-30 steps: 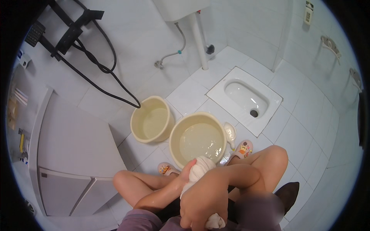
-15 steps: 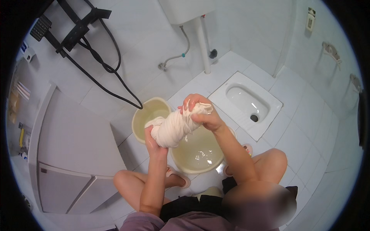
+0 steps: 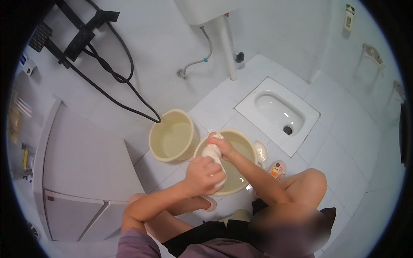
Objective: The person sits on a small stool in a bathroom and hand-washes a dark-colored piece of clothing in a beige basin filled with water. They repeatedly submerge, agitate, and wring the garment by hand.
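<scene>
Over a cream basin [image 3: 243, 132] with water in it, a wet white cloth [image 3: 212, 151] is twisted into a tight roll between my two hands. My left hand [image 3: 205, 175] wraps round its nearer end, the back of the hand covering much of it. Farther away, my right hand [image 3: 222, 146] is closed round the other end, where a bit of cloth sticks out past the fingers. What the cloth is, a garment or a towel, I cannot make out.
Left of the basin stands a cream bucket [image 3: 193, 142] of water, a black shower hose [image 3: 140, 105] hanging to its rim. A white dipper [image 3: 261, 151] lies right of the basin. A squat toilet [image 3: 254, 99] is at far right, a cabinet [image 3: 88, 146] at left. My slippers [image 3: 277, 169] flank the basin.
Both hands have come down and nearer with the cloth, from above the bucket and basin to over the basin. The loose thick bundle is now a narrower twist, my left hand gripping from above.
</scene>
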{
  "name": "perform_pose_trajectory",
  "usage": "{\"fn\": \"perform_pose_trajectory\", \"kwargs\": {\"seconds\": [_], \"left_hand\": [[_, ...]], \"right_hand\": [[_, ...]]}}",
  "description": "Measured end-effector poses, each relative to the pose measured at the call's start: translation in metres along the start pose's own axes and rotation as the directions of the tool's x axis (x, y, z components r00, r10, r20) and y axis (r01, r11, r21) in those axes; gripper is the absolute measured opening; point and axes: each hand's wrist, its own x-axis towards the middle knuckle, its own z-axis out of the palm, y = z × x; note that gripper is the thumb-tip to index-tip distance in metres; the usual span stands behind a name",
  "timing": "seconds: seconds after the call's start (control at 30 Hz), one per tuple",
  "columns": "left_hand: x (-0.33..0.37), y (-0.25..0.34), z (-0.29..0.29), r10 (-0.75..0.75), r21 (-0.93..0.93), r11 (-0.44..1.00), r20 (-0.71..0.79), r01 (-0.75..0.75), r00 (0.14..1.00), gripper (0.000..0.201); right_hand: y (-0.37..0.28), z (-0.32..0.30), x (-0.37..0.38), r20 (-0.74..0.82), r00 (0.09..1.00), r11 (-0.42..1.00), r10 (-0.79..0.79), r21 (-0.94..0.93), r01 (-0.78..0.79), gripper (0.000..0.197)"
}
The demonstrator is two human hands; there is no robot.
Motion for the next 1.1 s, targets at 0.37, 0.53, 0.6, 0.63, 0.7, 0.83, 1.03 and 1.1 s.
{"fn": "perform_pose_trajectory", "kwargs": {"seconds": [0.37, 0.53, 0.6, 0.63, 0.7, 0.83, 1.03, 1.1], "left_hand": [[-0.032, 0.027, 0.072, 0.294, -0.166, 0.955, 0.448, -0.244, 0.844, 0.016], [-0.055, 0.036, 0.120, 0.359, -0.182, 0.932, 0.579, -0.313, 0.732, 0.015], [-0.060, 0.040, 0.136, 0.378, -0.177, 0.921, 0.615, -0.346, 0.692, 0.015], [-0.063, 0.042, 0.144, 0.398, -0.187, 0.912, 0.626, -0.366, 0.671, 0.013], [-0.071, 0.044, 0.157, 0.436, -0.208, 0.890, 0.649, -0.406, 0.624, 0.010], [-0.085, 0.046, 0.166, 0.401, -0.205, 0.907, 0.687, -0.367, 0.606, 0.015], [-0.074, -0.035, 0.102, -0.350, -0.062, 0.923, 0.277, 0.380, 0.895, 0.019], [-0.106, -0.100, 0.072, -0.835, -0.345, 0.539, -0.098, 0.769, 0.542, 0.023]], "right_hand": [[0.029, -0.008, -0.009, -0.083, 0.996, 0.774, 0.029, -0.629, -0.075, 0.024], [0.042, -0.013, -0.013, -0.090, 0.989, 0.579, 0.116, -0.803, -0.141, 0.032], [0.047, -0.013, -0.017, -0.104, 0.986, 0.523, 0.134, -0.838, -0.159, 0.030], [0.050, -0.013, -0.019, -0.113, 0.985, 0.492, 0.128, -0.855, -0.162, 0.027], [0.063, -0.013, -0.021, -0.115, 0.989, 0.419, 0.096, -0.897, -0.145, 0.025], [0.078, -0.012, -0.020, -0.093, 0.996, 0.332, 0.009, -0.939, -0.091, 0.027], [-0.014, -0.053, -0.005, -0.329, 0.923, 0.882, -0.200, -0.470, 0.023, 0.014], [-0.066, -0.010, -0.006, -0.316, 0.938, 0.990, -0.141, -0.036, 0.137, 0.011]]}}
